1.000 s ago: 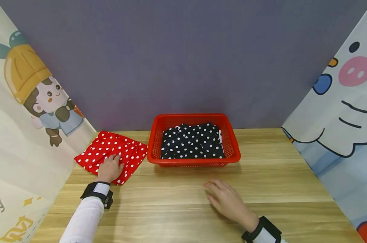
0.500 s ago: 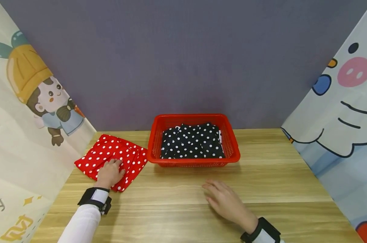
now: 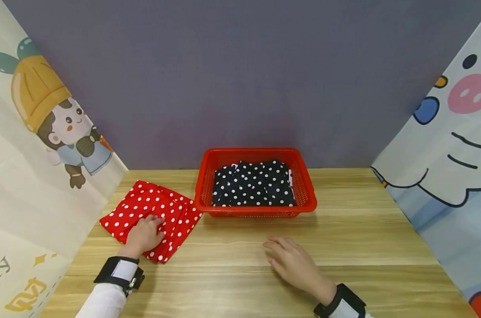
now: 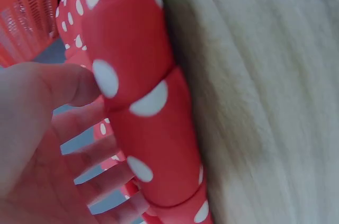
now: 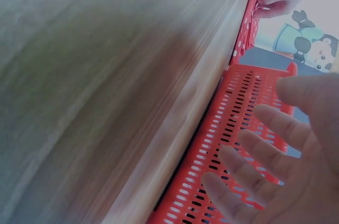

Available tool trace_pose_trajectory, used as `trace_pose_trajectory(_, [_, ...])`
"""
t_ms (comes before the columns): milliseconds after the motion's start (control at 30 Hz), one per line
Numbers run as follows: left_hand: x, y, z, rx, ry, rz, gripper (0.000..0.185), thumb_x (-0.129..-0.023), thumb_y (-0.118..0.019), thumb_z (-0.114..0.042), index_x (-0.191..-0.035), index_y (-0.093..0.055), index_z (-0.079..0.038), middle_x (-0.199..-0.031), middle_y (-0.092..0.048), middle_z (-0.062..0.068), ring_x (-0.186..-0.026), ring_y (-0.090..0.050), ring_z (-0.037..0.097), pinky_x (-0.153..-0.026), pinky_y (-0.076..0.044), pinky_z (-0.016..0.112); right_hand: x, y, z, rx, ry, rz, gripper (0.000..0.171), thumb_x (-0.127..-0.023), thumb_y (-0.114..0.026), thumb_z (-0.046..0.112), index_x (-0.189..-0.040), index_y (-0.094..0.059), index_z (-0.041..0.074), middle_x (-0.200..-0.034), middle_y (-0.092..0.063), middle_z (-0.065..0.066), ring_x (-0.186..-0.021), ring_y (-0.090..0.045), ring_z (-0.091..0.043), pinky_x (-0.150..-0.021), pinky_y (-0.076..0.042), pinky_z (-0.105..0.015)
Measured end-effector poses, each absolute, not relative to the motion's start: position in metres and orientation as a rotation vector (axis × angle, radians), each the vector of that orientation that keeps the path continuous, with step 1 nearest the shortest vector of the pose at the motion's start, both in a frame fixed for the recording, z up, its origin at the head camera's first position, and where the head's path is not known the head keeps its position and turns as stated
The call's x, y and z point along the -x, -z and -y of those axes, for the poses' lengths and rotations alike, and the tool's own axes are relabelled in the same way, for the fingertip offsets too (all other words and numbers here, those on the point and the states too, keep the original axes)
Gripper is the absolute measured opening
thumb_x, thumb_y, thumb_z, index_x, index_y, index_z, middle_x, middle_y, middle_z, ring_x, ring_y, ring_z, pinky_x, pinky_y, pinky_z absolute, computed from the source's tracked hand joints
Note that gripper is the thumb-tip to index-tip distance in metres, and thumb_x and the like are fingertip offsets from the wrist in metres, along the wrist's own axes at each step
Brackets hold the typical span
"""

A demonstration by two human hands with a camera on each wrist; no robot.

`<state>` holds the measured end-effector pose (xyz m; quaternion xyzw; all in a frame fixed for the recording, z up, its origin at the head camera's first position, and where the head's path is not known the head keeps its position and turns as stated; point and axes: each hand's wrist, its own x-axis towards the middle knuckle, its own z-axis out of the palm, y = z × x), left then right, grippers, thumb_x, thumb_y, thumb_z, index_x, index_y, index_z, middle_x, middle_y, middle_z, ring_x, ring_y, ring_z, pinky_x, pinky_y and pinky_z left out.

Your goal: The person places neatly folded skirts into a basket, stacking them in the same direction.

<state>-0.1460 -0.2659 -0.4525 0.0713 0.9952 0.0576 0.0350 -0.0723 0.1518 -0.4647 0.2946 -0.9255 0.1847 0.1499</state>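
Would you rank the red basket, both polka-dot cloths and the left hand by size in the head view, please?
Red basket
Red polka-dot cloth and black polka-dot cloth: too alike to rank
Left hand

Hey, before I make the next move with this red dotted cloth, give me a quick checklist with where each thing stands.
1. Left hand on the red dotted cloth: ok, its fingers rest on it.
2. Right hand free: ok, it holds nothing, in front of the basket.
3. Basket upright on the table: ok.
4. Black dotted cloth inside the basket: ok.
5. Red dotted cloth smooth: not ok, it shows creases.
6. Red dotted cloth's corner free of the basket: cannot tell; it meets the rim in the head view, but contact is unclear.
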Motion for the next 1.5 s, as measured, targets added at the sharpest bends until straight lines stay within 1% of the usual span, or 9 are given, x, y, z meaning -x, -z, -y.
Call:
trace_pose_trajectory(133, [0.138, 0.450, 0.264, -0.244, -0.187, -3.048, 0.046, -0.075, -0.070, -0.018, -0.116, -0.061, 0.000, -0.112, -0.054, 0.026, -0.097, -0.052, 0.041, -0.078, -0.048, 0.055, 0.072, 0.465, -0.152, -0.839, -0.542, 2.678, 0.040, -0.077, -0.071, 0.024, -0.115, -0.063, 0.015, -0.121, -0.059, -0.006, -0.107, -0.057, -0.020, -0.090, -0.047, -0.040])
trace_pose_trajectory(233, [0.132, 0.448, 0.263, -0.254, -0.199, -3.042, 0.045, -0.074, -0.071, -0.017, -0.115, -0.062, -0.001, -0.109, -0.054, 0.024, -0.094, -0.052, 0.039, -0.074, -0.050, 0.053, 0.071, 0.465, -0.152, -0.832, -0.547, 2.683, 0.039, -0.077, -0.071, 0.024, -0.115, -0.063, 0.016, -0.121, -0.059, -0.006, -0.107, -0.057, -0.020, -0.089, -0.047, -0.041])
trace_pose_trajectory(500, [0.111, 0.445, 0.257, -0.285, -0.246, -3.009, 0.047, -0.072, -0.074, -0.015, -0.116, -0.063, -0.003, -0.102, -0.055, 0.017, -0.085, -0.051, 0.028, -0.068, -0.051, 0.043, 0.070, 0.464, -0.152, -0.835, -0.525, 2.688, 0.039, -0.078, -0.070, 0.025, -0.115, -0.063, 0.017, -0.122, -0.058, -0.005, -0.107, -0.057, -0.019, -0.089, -0.047, -0.039])
trace_pose_trajectory(600, [0.105, 0.444, 0.256, -0.284, -0.287, -3.003, 0.043, -0.073, -0.073, -0.014, -0.114, -0.065, -0.005, -0.096, -0.055, 0.012, -0.080, -0.048, 0.023, -0.063, -0.049, 0.037, 0.070, 0.464, -0.151, -0.832, -0.528, 2.706, 0.038, -0.079, -0.069, 0.026, -0.115, -0.063, 0.018, -0.122, -0.058, -0.005, -0.107, -0.057, -0.019, -0.089, -0.047, -0.039])
trace_pose_trajectory(733, [0.098, 0.445, 0.253, -0.295, -0.301, -3.017, 0.038, -0.073, -0.072, -0.013, -0.110, -0.067, -0.008, -0.092, -0.055, 0.009, -0.076, -0.046, 0.020, -0.060, -0.044, 0.032, 0.070, 0.464, -0.150, -0.820, -0.539, 2.730, 0.038, -0.079, -0.069, 0.026, -0.116, -0.062, 0.019, -0.123, -0.058, -0.004, -0.108, -0.056, -0.019, -0.090, -0.047, -0.040])
trace_pose_trajectory(967, [0.085, 0.447, 0.243, -0.410, -0.198, -3.094, 0.044, -0.067, -0.078, -0.019, -0.109, -0.069, -0.009, -0.090, -0.058, 0.007, -0.075, -0.048, 0.017, -0.065, -0.045, 0.033, 0.070, 0.464, -0.148, -0.836, -0.542, 2.736, 0.039, -0.079, -0.069, 0.028, -0.117, -0.062, 0.019, -0.123, -0.057, -0.004, -0.108, -0.056, -0.019, -0.088, -0.048, -0.040])
trace_pose_trajectory(1133, [0.076, 0.446, 0.229, -0.434, -0.181, -3.087, 0.048, -0.066, -0.080, -0.020, -0.110, -0.068, -0.008, -0.091, -0.059, 0.007, -0.075, -0.050, 0.016, -0.067, -0.048, 0.032, 0.070, 0.464, -0.144, -0.866, -0.556, 2.718, 0.038, -0.080, -0.069, 0.027, -0.116, -0.062, 0.018, -0.123, -0.058, -0.004, -0.107, -0.056, -0.019, -0.087, -0.048, -0.040])
trace_pose_trajectory(1300, [0.068, 0.445, 0.214, -0.454, -0.146, -3.079, 0.050, -0.066, -0.080, -0.022, -0.111, -0.066, -0.006, -0.097, -0.060, 0.010, -0.082, -0.056, 0.020, -0.074, -0.052, 0.038, 0.070, 0.464, -0.137, -0.897, -0.561, 2.726, 0.038, -0.080, -0.068, 0.027, -0.116, -0.062, 0.017, -0.122, -0.057, -0.004, -0.107, -0.056, -0.018, -0.087, -0.048, -0.040])
trace_pose_trajectory(1500, [0.064, 0.445, 0.198, -0.470, -0.187, -3.066, 0.049, -0.069, -0.079, -0.021, -0.111, -0.063, -0.002, -0.104, -0.062, 0.013, -0.091, -0.060, 0.025, -0.080, -0.051, 0.043, 0.069, 0.461, -0.128, -0.956, -0.563, 2.777, 0.038, -0.082, -0.066, 0.025, -0.119, -0.060, 0.017, -0.124, -0.056, -0.003, -0.109, -0.055, -0.019, -0.089, -0.047, -0.040])
